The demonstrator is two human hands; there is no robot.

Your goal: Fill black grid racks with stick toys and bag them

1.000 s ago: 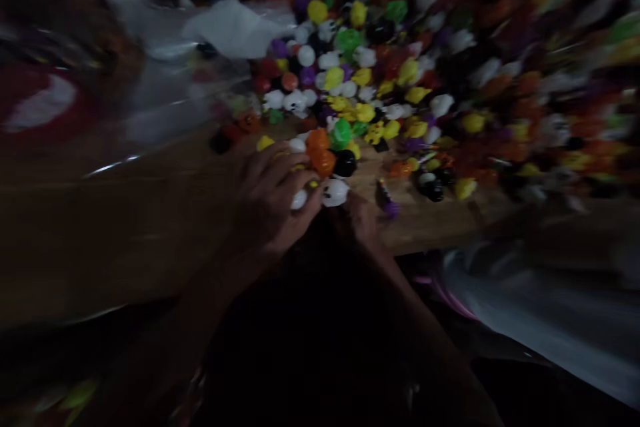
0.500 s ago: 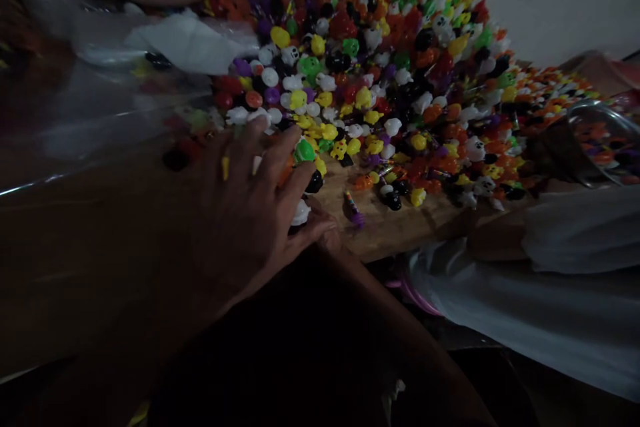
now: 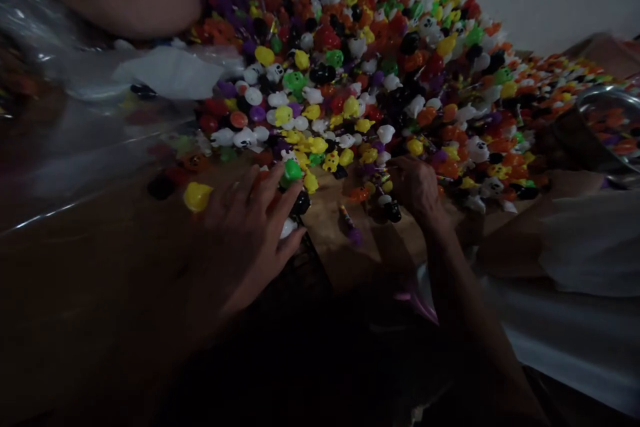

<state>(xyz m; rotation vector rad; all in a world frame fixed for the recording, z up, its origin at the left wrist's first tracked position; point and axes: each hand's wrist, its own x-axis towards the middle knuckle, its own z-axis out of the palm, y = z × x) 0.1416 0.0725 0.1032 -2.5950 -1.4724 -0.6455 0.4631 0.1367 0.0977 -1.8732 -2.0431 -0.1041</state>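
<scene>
My left hand (image 3: 245, 227) lies palm down over the table edge with its fingers spread. A green figure (image 3: 291, 172), a black one (image 3: 301, 203) and a white one (image 3: 289, 227) show beside its fingers and thumb; its palm side is hidden. To the right, my right hand (image 3: 421, 188) reaches to the front of a heap of small plastic figures (image 3: 350, 107), fingers curled down and pressed together. Whatever they pinch is hidden. Between the hands lies a purple figure with a striped stick (image 3: 349, 219). Black figures (image 3: 391, 211) lie just left of my right hand.
A pink tub (image 3: 125, 3) stands back left, near a clear plastic bag (image 3: 75, 120). A single yellow figure (image 3: 198, 197) lies left of my left hand. At right are a metal bowl (image 3: 590, 127) and another person's arm (image 3: 530, 220) in a pale sleeve. A wall rises behind.
My right hand has moved away from beside my left thumb, forward and right to the heap's front. My left hand stays over its figures. A yellow figure now shows left of it.
</scene>
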